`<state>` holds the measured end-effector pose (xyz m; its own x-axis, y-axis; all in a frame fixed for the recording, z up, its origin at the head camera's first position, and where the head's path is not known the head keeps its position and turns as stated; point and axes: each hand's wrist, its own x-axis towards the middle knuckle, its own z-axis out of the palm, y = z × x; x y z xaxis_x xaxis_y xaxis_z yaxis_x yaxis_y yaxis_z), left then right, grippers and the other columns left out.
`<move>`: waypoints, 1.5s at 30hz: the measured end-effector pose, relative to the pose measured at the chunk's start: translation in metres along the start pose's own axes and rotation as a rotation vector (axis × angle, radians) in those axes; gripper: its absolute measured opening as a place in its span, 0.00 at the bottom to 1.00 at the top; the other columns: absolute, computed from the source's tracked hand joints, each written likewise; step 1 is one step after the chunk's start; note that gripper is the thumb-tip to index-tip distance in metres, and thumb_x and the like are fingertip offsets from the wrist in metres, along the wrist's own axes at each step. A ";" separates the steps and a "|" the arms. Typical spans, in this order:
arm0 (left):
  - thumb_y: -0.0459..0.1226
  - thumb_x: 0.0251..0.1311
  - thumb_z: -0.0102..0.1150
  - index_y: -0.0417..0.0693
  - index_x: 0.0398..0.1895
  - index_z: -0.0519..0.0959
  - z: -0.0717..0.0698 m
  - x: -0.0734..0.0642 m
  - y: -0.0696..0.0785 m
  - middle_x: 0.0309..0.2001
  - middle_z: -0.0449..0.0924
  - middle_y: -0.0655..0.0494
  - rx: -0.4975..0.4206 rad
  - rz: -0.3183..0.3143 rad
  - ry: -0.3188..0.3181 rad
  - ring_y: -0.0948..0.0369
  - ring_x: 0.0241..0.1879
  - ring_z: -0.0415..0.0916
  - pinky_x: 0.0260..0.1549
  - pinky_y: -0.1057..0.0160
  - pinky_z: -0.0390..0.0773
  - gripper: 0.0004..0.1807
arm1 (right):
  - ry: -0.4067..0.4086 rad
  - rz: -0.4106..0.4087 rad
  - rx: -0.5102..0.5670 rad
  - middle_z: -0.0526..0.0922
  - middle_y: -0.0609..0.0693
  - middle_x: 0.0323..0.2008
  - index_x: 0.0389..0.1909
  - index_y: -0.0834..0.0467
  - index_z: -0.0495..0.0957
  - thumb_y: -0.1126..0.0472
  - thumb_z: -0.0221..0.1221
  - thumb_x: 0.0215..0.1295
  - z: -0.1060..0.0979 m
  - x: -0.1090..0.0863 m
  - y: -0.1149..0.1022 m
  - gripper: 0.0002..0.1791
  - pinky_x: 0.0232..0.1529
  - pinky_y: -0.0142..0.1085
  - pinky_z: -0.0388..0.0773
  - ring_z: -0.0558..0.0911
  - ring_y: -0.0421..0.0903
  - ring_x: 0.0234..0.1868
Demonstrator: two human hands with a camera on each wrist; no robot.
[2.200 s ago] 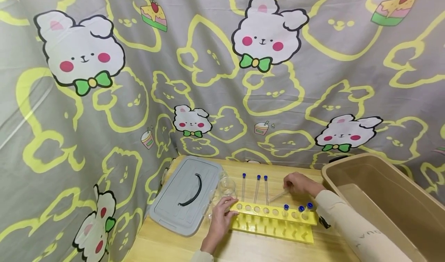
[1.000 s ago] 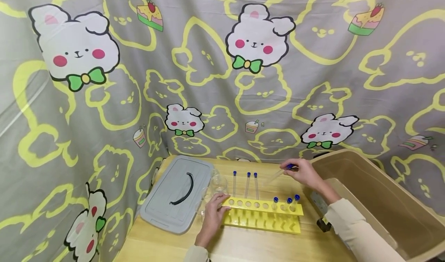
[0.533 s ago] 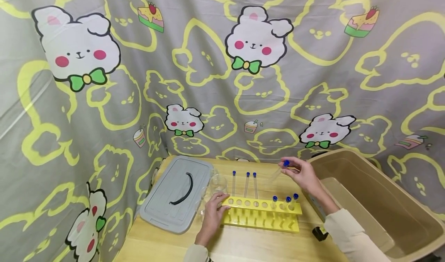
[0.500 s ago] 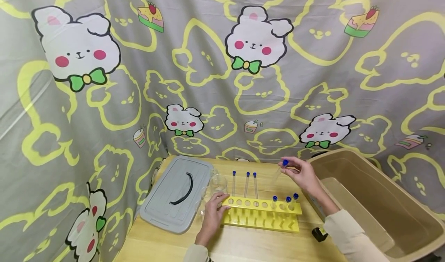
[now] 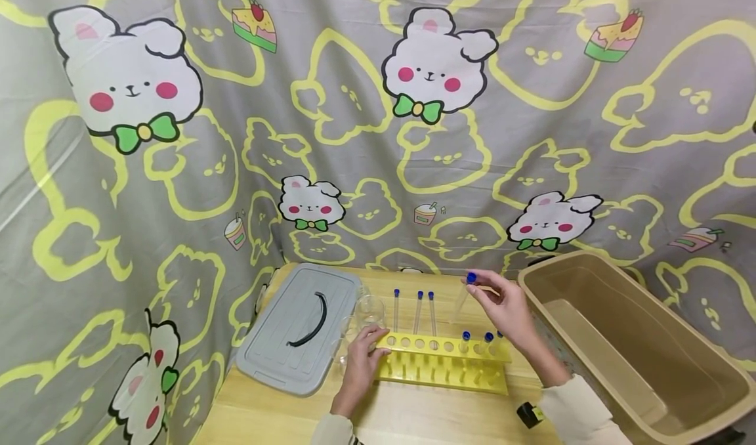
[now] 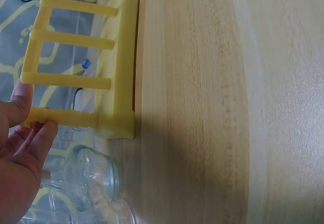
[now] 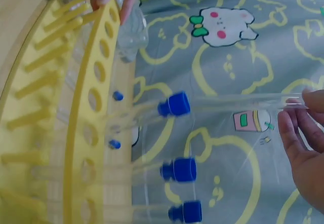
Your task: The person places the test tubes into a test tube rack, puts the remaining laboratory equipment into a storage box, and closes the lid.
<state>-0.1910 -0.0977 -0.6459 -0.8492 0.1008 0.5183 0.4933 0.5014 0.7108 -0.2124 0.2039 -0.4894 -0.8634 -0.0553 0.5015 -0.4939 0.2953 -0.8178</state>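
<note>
My left hand (image 5: 361, 365) grips the left end of a yellow test tube rack (image 5: 440, 384); in the left wrist view, thumb and fingers (image 6: 42, 140) pinch its end post. Between the thumb and fingers of my right hand (image 5: 504, 308) is a clear test tube (image 5: 461, 302) with a blue stopper. It hangs tilted behind the rack, stopper end up, its lower end hard to make out. Three stoppered tubes stand in the rack's right part; one blue stopper (image 7: 178, 170) shows near the right hand. Behind the rack lie three more stoppered tubes (image 5: 418, 314).
Clear glassware (image 5: 370, 310) stands left of the rack, beside a grey lid (image 5: 295, 340) with a black handle. A large brown bin (image 5: 679, 422) is at the right. A patterned curtain (image 5: 366, 143) hangs behind the wooden table (image 5: 413, 422).
My right hand has lifted the test tube off the table, turned it from a flat slant to steeper, and brought it left toward the rack. The left hand stays on the rack.
</note>
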 end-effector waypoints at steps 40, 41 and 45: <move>0.24 0.46 0.75 0.33 0.48 0.85 0.000 -0.002 0.000 0.47 0.82 0.42 0.000 0.001 0.012 0.46 0.47 0.83 0.40 0.63 0.86 0.22 | 0.098 -0.176 -0.081 0.85 0.60 0.46 0.53 0.64 0.83 0.83 0.65 0.58 0.043 -0.062 -0.004 0.23 0.47 0.34 0.85 0.87 0.53 0.46; 0.24 0.46 0.75 0.33 0.48 0.85 0.000 -0.002 0.000 0.47 0.82 0.42 0.002 -0.001 0.010 0.46 0.47 0.83 0.40 0.64 0.86 0.22 | 0.095 -0.173 -0.076 0.85 0.60 0.47 0.53 0.64 0.83 0.83 0.65 0.58 0.043 -0.063 -0.003 0.23 0.47 0.34 0.85 0.87 0.53 0.46; 0.24 0.47 0.75 0.36 0.49 0.86 -0.001 0.000 0.001 0.48 0.82 0.44 -0.005 -0.018 -0.002 0.47 0.49 0.83 0.41 0.67 0.85 0.22 | 0.087 -0.163 -0.106 0.85 0.58 0.47 0.52 0.63 0.83 0.84 0.65 0.57 0.044 -0.065 -0.002 0.23 0.47 0.34 0.85 0.87 0.49 0.47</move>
<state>-0.1903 -0.0983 -0.6451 -0.8581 0.0936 0.5049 0.4793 0.4986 0.7223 -0.1596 0.1646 -0.5325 -0.7587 -0.0297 0.6508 -0.6087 0.3884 -0.6919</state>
